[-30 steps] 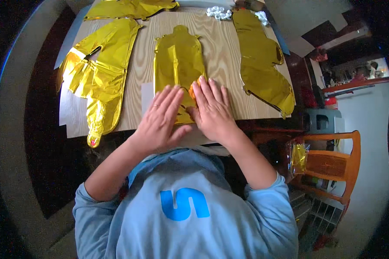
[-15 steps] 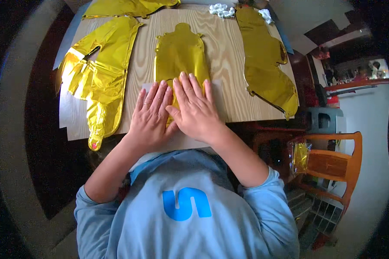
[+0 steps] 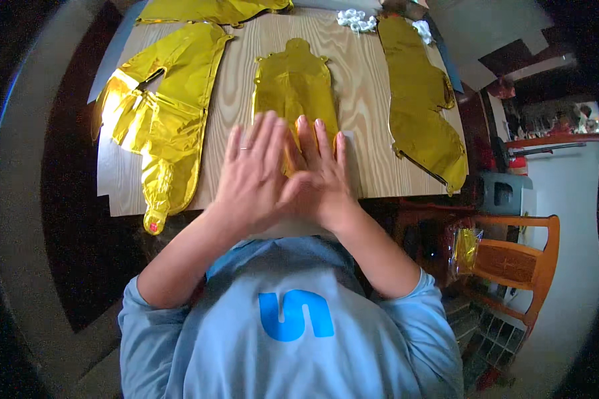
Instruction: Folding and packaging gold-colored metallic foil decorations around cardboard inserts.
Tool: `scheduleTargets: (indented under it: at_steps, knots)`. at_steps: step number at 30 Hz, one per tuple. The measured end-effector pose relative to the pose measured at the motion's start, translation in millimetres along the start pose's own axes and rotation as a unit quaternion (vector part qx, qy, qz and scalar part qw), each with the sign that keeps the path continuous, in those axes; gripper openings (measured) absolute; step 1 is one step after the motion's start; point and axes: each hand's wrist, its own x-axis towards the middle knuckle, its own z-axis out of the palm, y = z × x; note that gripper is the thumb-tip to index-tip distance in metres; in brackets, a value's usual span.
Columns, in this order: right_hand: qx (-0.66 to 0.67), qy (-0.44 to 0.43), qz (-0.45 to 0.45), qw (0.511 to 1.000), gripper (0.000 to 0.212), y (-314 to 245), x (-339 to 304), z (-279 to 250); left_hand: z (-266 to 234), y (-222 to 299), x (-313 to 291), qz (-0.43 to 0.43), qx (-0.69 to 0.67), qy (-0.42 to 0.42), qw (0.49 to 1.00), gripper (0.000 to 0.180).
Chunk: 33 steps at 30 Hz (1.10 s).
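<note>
Foil [image 3: 293,83], gold and flat, lies on the table [image 3: 366,100], its knobbed end away from me. My left hand [image 3: 253,176] is stretched open over the foil's near end, blurred, with nothing to be seen in its hold; whether its palm touches, I cannot tell. My right hand [image 3: 323,183] is open too, fingers spread over the foil's near right part, grasping nothing I can see; my left thumb overlaps it. Left of the foil lies a creased balloon [image 3: 173,100]; right of the foil, a curved balloon [image 3: 419,100]. White bits [image 3: 357,21] sit beyond the foil, rightward. Well right of the foil stand a stool [image 3: 502,193] and, nearer me, a chair [image 3: 512,256].
</note>
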Motion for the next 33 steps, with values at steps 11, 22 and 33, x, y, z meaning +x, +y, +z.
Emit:
scheduleTargets:
  at_steps: [11,22,33]
  knots:
    - [0.042,-0.007,0.044,0.998,0.086,-3,3,-8,26,-32,6,0.025,0.048,0.02,0.998,0.089]
    - [0.038,-0.017,0.016,0.999,0.069,31,50,-9,29,-28,6,0.021,0.068,0.004,0.997,0.093]
    - [-0.037,0.029,0.092,0.995,0.068,33,33,-19,26,-27,6,0.001,0.061,-0.016,0.998,0.085]
